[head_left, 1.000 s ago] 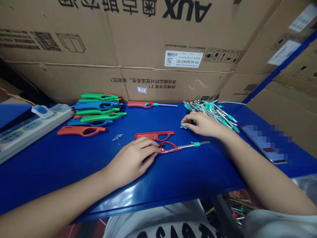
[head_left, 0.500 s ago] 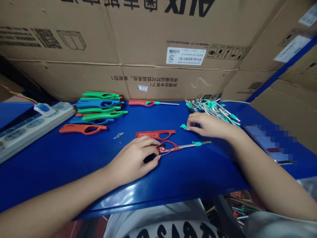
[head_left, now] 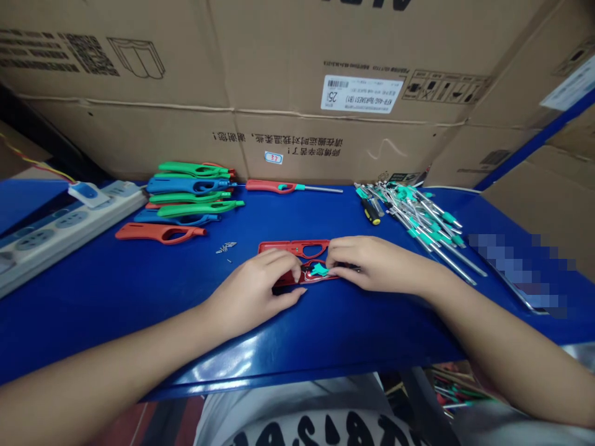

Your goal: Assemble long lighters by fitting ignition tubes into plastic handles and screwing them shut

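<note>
My right hand [head_left: 360, 260] pinches a small turquoise plastic trigger [head_left: 319, 269] over the handle loop of an opened red lighter shell half [head_left: 312, 279]. Wires and small parts show inside this half; my right hand covers most of the metal tube. My left hand [head_left: 263, 282] holds the back end of the same half, with curled fingers on the far side and the thumb on the near side. Just beyond, the matching red shell half [head_left: 275, 246] lies on the blue table, partly behind both hands.
Loose screws [head_left: 226, 248] lie left of the shells, near stacked coloured lighter shells [head_left: 193, 186]. A red lighter with a tube [head_left: 272, 186] lies at the back. Rightward are metal tubes with turquoise parts [head_left: 430, 223], a screwdriver [head_left: 372, 212] and a phone [head_left: 506, 275]. A power strip [head_left: 69, 229] stands left.
My right hand has moved left with the turquoise trigger, from near the tube pile to over the open shell. My left hand stays by the shell. The view has shifted slightly.
</note>
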The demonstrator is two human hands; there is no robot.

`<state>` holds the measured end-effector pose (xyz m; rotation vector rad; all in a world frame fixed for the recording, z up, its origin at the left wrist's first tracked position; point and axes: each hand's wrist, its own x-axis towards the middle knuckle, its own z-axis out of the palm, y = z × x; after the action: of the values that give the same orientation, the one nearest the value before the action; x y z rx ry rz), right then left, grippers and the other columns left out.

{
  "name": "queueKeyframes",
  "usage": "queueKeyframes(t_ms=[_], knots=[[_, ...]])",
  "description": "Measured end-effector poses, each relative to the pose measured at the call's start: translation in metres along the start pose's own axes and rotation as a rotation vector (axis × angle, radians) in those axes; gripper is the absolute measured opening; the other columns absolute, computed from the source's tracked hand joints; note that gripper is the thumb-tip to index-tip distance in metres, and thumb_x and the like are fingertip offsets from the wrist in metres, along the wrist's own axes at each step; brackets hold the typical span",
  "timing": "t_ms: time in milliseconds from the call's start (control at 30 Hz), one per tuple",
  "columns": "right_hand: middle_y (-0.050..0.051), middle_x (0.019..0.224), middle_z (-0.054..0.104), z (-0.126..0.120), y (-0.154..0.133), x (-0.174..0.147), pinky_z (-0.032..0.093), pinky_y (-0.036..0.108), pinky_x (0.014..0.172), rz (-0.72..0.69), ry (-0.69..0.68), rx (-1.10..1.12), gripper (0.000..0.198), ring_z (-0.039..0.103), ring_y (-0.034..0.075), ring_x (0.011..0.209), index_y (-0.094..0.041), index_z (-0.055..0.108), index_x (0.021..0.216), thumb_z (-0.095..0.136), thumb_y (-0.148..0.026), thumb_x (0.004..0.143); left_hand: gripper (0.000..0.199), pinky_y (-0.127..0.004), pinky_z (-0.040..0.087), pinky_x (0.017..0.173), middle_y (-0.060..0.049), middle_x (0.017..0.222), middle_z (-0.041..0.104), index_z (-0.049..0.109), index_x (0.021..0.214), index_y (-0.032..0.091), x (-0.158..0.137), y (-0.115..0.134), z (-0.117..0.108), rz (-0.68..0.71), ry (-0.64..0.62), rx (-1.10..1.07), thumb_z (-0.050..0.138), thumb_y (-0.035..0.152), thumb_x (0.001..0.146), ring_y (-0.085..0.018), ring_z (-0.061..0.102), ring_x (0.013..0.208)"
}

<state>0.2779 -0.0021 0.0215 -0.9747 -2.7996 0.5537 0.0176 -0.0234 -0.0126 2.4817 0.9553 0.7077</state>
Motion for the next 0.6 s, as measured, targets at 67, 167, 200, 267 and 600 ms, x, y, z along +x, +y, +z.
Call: queueKeyframes(t_ms=[67, 167, 200, 267, 600], knots=[[0.006, 0.098, 0.066, 0.002, 0.0, 0.0, 0.046, 0.03, 0.075, 0.003, 0.01, 0.004, 0.013, 0.063, 0.019, 0.087, -0.019, 0.065, 0.095, 0.053, -0.023, 0.1, 0.011, -0.035, 0.057, 0.085, -0.004, 0.103, 0.073, 0.065, 0.102, 0.02, 0.0, 0.0, 0.0, -0.011, 0.005, 0.015, 0.067, 0.022, 0.091, -0.021, 0.07, 0.096], [0.006, 0.1, 0.066, 0.002, 0.002, 0.0, 0.046, 0.029, 0.074, 0.019, 0.015, 0.014, 0.013, 0.063, 0.019, 0.087, -0.02, 0.064, 0.096, 0.052, -0.023, 0.1, 0.022, -0.037, 0.057, 0.092, -0.005, 0.109, 0.075, 0.066, 0.114, 0.02, -0.001, -0.001, 0.002, 0.005, 0.028, 0.034, 0.066, 0.02, 0.092, -0.022, 0.071, 0.102], [0.006, 0.099, 0.066, 0.002, 0.002, 0.0, 0.046, 0.029, 0.073, 0.023, 0.017, 0.016, 0.013, 0.062, 0.018, 0.086, -0.02, 0.064, 0.096, 0.052, -0.024, 0.1, 0.024, -0.037, 0.057, 0.093, -0.006, 0.111, 0.075, 0.066, 0.116, 0.02, -0.001, -0.002, 0.003, 0.01, 0.033, 0.039, 0.067, 0.02, 0.092, -0.022, 0.071, 0.104], [0.005, 0.098, 0.065, 0.003, 0.002, 0.0, 0.045, 0.029, 0.072, 0.028, 0.023, 0.019, 0.013, 0.062, 0.018, 0.085, -0.02, 0.063, 0.096, 0.051, -0.025, 0.1, 0.027, -0.037, 0.057, 0.094, -0.007, 0.113, 0.075, 0.066, 0.118, 0.019, -0.002, -0.003, 0.004, 0.011, 0.032, 0.044, 0.069, 0.019, 0.091, -0.023, 0.07, 0.105], [0.007, 0.106, 0.066, 0.019, 0.001, 0.009, 0.047, 0.031, 0.077, 0.009, 0.065, 0.027, 0.015, 0.064, 0.02, 0.091, -0.02, 0.062, 0.098, 0.05, -0.027, 0.102, 0.021, -0.043, 0.056, 0.094, -0.009, 0.11, 0.067, 0.067, 0.113, 0.016, 0.0, 0.0, 0.0, -0.048, -0.041, 0.08, 0.065, 0.022, 0.094, -0.025, 0.065, 0.105]])
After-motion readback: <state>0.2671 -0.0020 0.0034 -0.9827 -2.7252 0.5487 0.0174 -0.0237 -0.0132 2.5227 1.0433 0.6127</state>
